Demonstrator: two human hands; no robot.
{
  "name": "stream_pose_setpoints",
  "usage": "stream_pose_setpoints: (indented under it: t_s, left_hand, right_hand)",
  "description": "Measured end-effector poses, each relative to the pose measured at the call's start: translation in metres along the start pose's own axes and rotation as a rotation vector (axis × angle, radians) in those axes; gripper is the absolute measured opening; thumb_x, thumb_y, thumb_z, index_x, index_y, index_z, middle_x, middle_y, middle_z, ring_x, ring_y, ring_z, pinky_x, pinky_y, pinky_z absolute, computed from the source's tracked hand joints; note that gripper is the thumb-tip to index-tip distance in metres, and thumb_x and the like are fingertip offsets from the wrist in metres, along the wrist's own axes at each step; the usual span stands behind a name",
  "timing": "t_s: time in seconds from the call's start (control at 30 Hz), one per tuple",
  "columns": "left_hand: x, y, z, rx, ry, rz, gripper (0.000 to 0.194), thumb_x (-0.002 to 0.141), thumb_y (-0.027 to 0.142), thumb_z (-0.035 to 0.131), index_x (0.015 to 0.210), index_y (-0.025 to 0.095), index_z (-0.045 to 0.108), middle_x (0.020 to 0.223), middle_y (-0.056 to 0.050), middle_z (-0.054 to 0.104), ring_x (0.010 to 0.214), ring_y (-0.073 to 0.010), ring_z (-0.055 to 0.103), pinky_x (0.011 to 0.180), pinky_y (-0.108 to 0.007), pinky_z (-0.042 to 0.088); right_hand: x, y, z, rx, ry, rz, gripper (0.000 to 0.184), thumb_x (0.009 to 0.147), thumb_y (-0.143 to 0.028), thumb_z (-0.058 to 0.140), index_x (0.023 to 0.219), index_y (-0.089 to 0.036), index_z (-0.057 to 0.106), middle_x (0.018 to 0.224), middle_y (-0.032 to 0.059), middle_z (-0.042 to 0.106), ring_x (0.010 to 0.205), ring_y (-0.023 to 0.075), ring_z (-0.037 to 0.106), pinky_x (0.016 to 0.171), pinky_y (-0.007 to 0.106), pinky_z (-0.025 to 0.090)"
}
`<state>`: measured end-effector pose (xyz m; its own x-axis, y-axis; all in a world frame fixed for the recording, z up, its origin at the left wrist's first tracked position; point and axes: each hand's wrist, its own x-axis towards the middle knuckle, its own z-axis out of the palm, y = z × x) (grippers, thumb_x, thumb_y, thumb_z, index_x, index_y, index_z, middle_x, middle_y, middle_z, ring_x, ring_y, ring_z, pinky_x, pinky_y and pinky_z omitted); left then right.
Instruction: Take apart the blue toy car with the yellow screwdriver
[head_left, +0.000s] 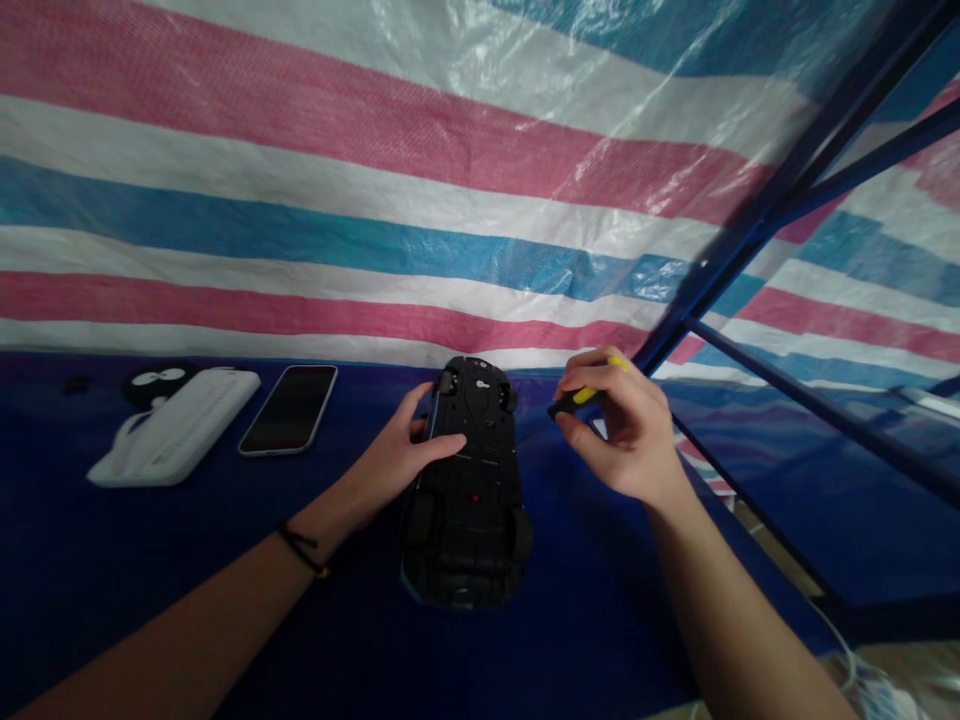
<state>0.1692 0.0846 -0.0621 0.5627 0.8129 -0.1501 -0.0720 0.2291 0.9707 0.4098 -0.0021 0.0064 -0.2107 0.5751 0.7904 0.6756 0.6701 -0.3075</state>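
The fingers of the left hand [394,458] grip the car [484,450] by its near side, the thumb laid across the underside. The car is upside down, wheels up, over the blue worktop [337,640], between the left fingers and the right ones. A dark band [301,541] circles the wrist behind the left fingers.

The fingers of the right hand [626,435] are closed around the yellow-and-black handle of the screwdriver [585,397]. Its thin shaft points from these fingers toward the car's side; whether the tip touches cannot be told. Just below the right fingers is a small pale item [599,428], mostly hidden.

To the left of the left fingers, apart from them, lies the phone [289,410], face up with a dark screen. Farther left lies the white case [180,430], with a black item [163,380] bearing white ovals just behind it. Beyond both hands' fingers hangs the striped sheet [375,200].
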Motion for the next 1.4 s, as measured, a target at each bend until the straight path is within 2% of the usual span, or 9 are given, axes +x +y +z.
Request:
stream_pose_setpoints:
  t_s: [0.27,0.5,0.67,0.77,0.87,1.03,1.2,1.3,1.4]
  left_hand:
    - [0.001,-0.005,-0.005,0.23,0.024,0.101,0.098,0.083,0.047,0.081,0.164,0.024,0.032,0.113,-0.012,0.077,0.101,-0.0353,0.077,0.089,-0.048,0.059]
    - [-0.006,0.002,-0.004,0.407,0.056,0.142,0.093,0.088,0.05,0.074,0.166,0.024,0.033,0.113,-0.011,0.08,0.102,-0.037,0.077,0.088,-0.044,0.056]
    - [-0.009,0.0,-0.006,0.527,0.104,0.244,0.089,0.087,0.048,0.076,0.164,0.024,0.039,0.087,-0.005,0.076,0.084,-0.0351,0.074,0.086,-0.041,0.052]
    - [-0.009,-0.001,-0.007,0.733,0.18,0.36,0.077,0.091,0.05,0.072,0.159,0.022,0.05,0.081,-0.005,0.069,0.086,-0.0351,0.068,0.096,-0.046,0.048]
    - [-0.008,-0.001,-0.01,0.908,0.232,0.585,0.059,0.093,0.049,0.07,0.144,0.021,0.066,0.099,-0.011,0.067,0.102,-0.0352,0.061,0.102,-0.048,0.045]
    - [-0.004,-0.004,-0.015,0.971,0.087,0.898,0.034,0.101,0.046,0.068,0.12,0.019,0.077,0.113,-0.012,0.066,0.108,-0.0293,0.056,0.098,-0.043,0.048]
    - [-0.002,-0.012,-0.007,0.903,0.019,1.087,0.018,0.107,0.026,0.062,0.098,0.018,0.076,0.099,-0.006,0.07,0.1,-0.0226,0.058,0.091,-0.035,0.048]
    - [0.001,-0.009,-0.011,0.903,0.076,1.161,0.023,0.108,0.02,0.06,0.088,0.017,0.072,0.091,-0.004,0.07,0.093,-0.0199,0.058,0.086,-0.033,0.047]
    - [0.011,-0.002,-0.033,1.01,0.292,1.125,0.028,0.109,0.02,0.056,0.083,0.016,0.067,0.086,-0.004,0.068,0.087,-0.0194,0.059,0.087,-0.035,0.048]
  right_hand:
    - [0.0,0.001,0.0,-0.001,-0.003,0.005,0.032,0.079,-0.004,0.066,0.104,-0.024,0.064,0.099,0.0038,0.062,0.083,0.0192,0.063,0.072,0.036,0.054]
    - [-0.002,0.005,-0.002,-0.001,0.048,0.006,0.032,0.08,-0.006,0.068,0.107,-0.024,0.063,0.103,0.0056,0.063,0.085,0.021,0.065,0.072,0.038,0.055]
    - [-0.003,0.007,-0.004,0.076,0.096,-0.005,0.037,0.08,-0.003,0.07,0.109,-0.025,0.066,0.102,0.0044,0.062,0.087,0.0207,0.064,0.074,0.037,0.054]
    - [-0.002,0.009,0.001,0.211,0.204,0.03,0.037,0.081,-0.003,0.072,0.11,-0.026,0.067,0.1,0.0029,0.062,0.087,0.0192,0.065,0.075,0.035,0.054]
    - [-0.001,0.014,0.01,0.365,0.279,0.065,0.036,0.083,-0.004,0.074,0.11,-0.026,0.068,0.103,0.002,0.062,0.087,0.017,0.068,0.076,0.033,0.057]
    - [-0.002,0.016,0.024,0.491,0.264,0.119,0.033,0.084,-0.006,0.077,0.11,-0.026,0.07,0.104,0.0012,0.063,0.087,0.0153,0.071,0.076,0.03,0.06]
    - [-0.004,0.012,0.037,0.496,0.196,0.15,0.032,0.084,-0.007,0.08,0.107,-0.026,0.072,0.102,0.0012,0.065,0.088,0.0147,0.072,0.078,0.029,0.059]
    - [0.002,0.007,0.034,0.511,0.241,0.162,0.031,0.081,-0.007,0.082,0.103,-0.027,0.073,0.1,0.0009,0.067,0.086,0.0155,0.072,0.076,0.03,0.06]
    - [0.023,-0.008,0.008,0.537,0.401,0.125,0.024,0.079,-0.01,0.083,0.095,-0.026,0.074,0.091,0.001,0.067,0.077,0.0149,0.068,0.064,0.028,0.057]
